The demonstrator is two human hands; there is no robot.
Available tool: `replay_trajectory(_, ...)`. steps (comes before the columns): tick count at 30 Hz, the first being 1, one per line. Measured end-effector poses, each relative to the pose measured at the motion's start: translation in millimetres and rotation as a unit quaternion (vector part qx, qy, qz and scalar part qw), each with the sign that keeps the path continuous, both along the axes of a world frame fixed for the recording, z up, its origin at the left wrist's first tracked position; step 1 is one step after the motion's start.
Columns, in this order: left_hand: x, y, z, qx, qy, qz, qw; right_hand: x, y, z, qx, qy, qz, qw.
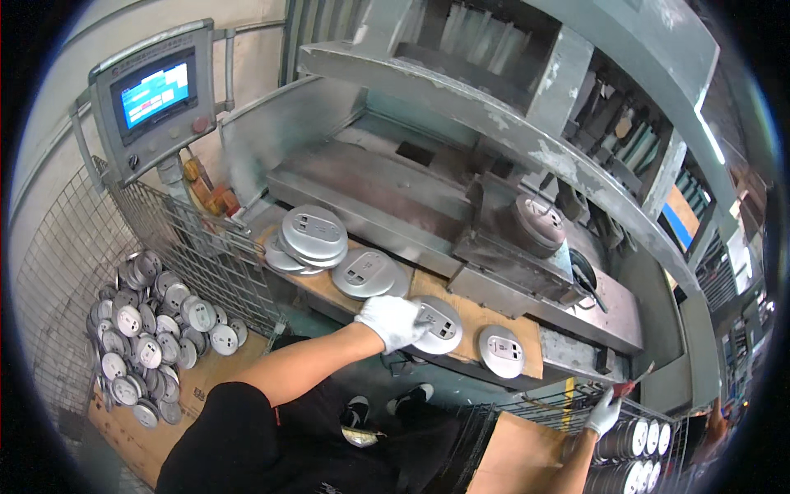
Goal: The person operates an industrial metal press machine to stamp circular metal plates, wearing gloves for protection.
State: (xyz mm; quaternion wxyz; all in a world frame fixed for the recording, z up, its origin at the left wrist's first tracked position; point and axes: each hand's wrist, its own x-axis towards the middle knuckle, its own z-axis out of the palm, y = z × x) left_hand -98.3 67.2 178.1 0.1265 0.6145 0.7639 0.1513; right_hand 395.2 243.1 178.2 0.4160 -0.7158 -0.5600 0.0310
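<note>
Ahead stands a machine [387, 193]; a wire basket [220, 276] contains heaped discs [150, 349]; left hand [392, 322] touches a plate [442, 327], grip unclear; right hand [605, 414] grips red tool [625, 387].

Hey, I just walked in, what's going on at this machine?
A person in white gloves stands at a large gray machine. Their left hand is at the edge of a round metal disc on cardboard; the right hand seems to hold a red-handled tool. Similar discs lie alongside, a loose pile sits at left, and stacked discs stand at lower right.
</note>
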Motion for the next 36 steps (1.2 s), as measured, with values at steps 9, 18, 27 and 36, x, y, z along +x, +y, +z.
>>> replay_trajectory(9, 21, 47, -8, -0.001, 0.111, -0.184, 0.977, -175, -2, 87, 0.045, 0.147, 0.419, 0.895)
replay_trajectory(18, 31, 47, -19, -0.003, 0.088, -0.069, 0.994, -261, 33, 140, -0.015, -0.255, 0.304, 0.918)
replay_trajectory(27, 30, 50, -30, 0.004, 0.095, -0.065, 0.993, -239, 39, 118, -0.074, -0.109, 0.365, 0.922)
replay_trajectory(36, 32, 54, -10, -0.052, 0.092, -0.058, 0.993, 15, 50, 37, 0.166, 0.118, 0.127, 0.971)
